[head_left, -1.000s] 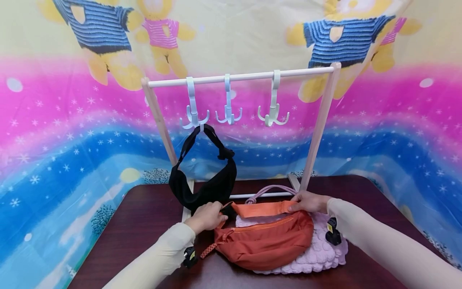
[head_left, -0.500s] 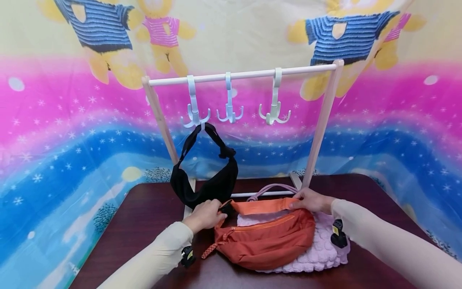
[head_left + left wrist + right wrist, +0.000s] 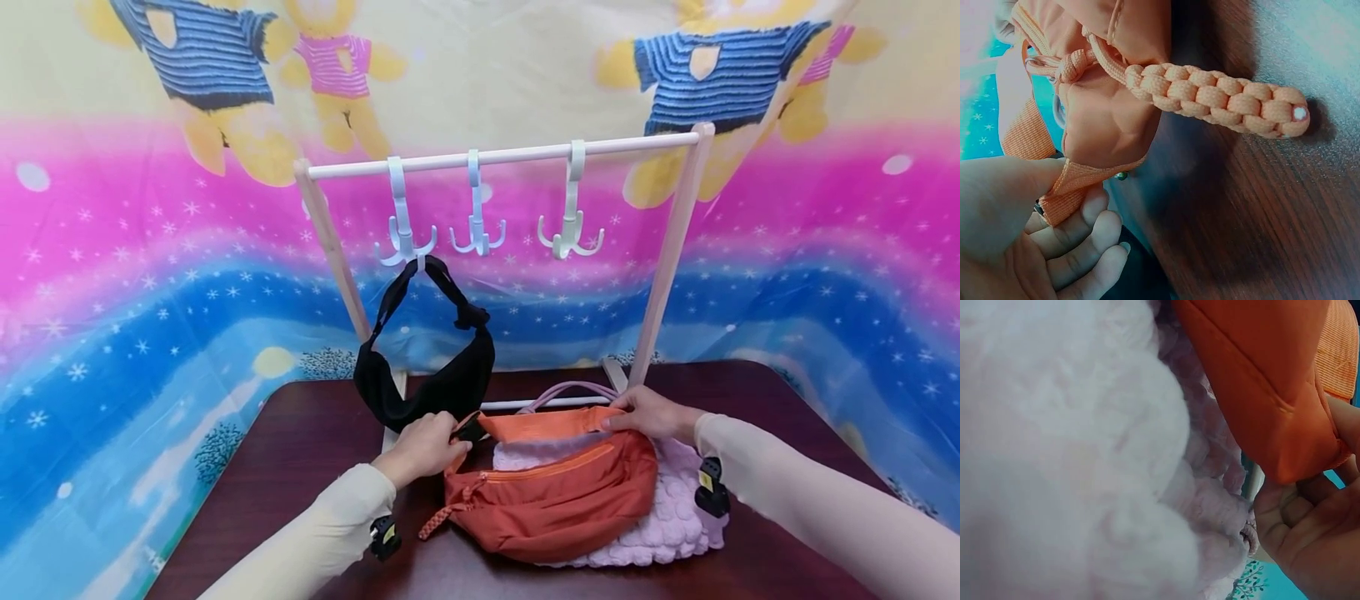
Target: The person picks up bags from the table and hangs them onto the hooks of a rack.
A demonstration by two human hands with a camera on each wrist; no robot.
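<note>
A rust-orange waist bag (image 3: 555,508) lies partly over a pale pink quilted bag (image 3: 686,521) on the dark table. My left hand (image 3: 423,447) pinches the strap near its black buckle, at the bag's left end. In the left wrist view, thumb and fingers (image 3: 1079,234) close on the orange webbing (image 3: 1063,200), beside a braided zipper pull (image 3: 1216,97). At the other end, my right hand (image 3: 652,412) grips the light orange strap (image 3: 551,426). Its fingers are partly hidden behind the bag's corner (image 3: 1285,444) in the right wrist view, where the pink puffy fabric (image 3: 1104,456) fills the left side.
A wooden rack (image 3: 660,275) stands behind the bags. From its rail (image 3: 525,155) hang a left hook (image 3: 402,217), a middle hook (image 3: 476,217) and a right hook (image 3: 570,212). A black bag (image 3: 427,392) dangles from the left hook, close to my left hand.
My right hand has shifted slightly right, and my left hand slightly left. The waist bag's right end has moved a little to the right. Both hands keep their hold on the strap.
</note>
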